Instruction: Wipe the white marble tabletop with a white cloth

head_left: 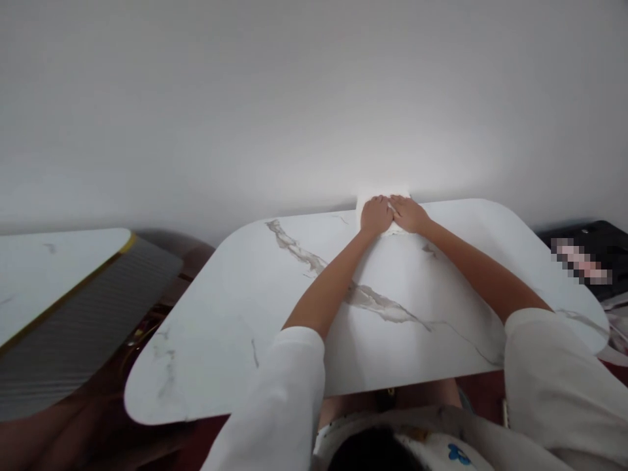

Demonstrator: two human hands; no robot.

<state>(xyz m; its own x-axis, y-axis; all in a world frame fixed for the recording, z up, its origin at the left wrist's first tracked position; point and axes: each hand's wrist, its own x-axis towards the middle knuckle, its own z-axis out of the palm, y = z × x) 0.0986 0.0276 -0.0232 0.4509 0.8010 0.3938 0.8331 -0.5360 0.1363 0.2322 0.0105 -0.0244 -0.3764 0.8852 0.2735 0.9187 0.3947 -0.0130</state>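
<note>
A white cloth (392, 228) lies at the far edge of the white table (220, 307), a little to the right of the middle, right next to the pale wall (245, 118). The cloth looks about as wide as it is deep, so I cannot tell which way its long side runs. Its near edge faces the person and goes roughly side to side. It is plain white, and the near edge looks a bit wavy. The hands hide much of it.

The left hand (377, 214) is laid flat on the cloth, with its fingers pointing toward the wall. The right hand (409, 214) is flat there too, and its fingers point toward the wall and over to the left. The hands are very close, with their fingertips nearly meeting. Both arms reach out long, with white sleeves (549, 366) above the elbows.

The table has round corners and grey-brown streaks (377, 303), like marble. On the left is another white table (53, 275) with a gold strip (73, 291) and a grey, ridged side (98, 327). On the right is a black thing (593, 232), partly blurred; I cannot tell what it is.
</note>
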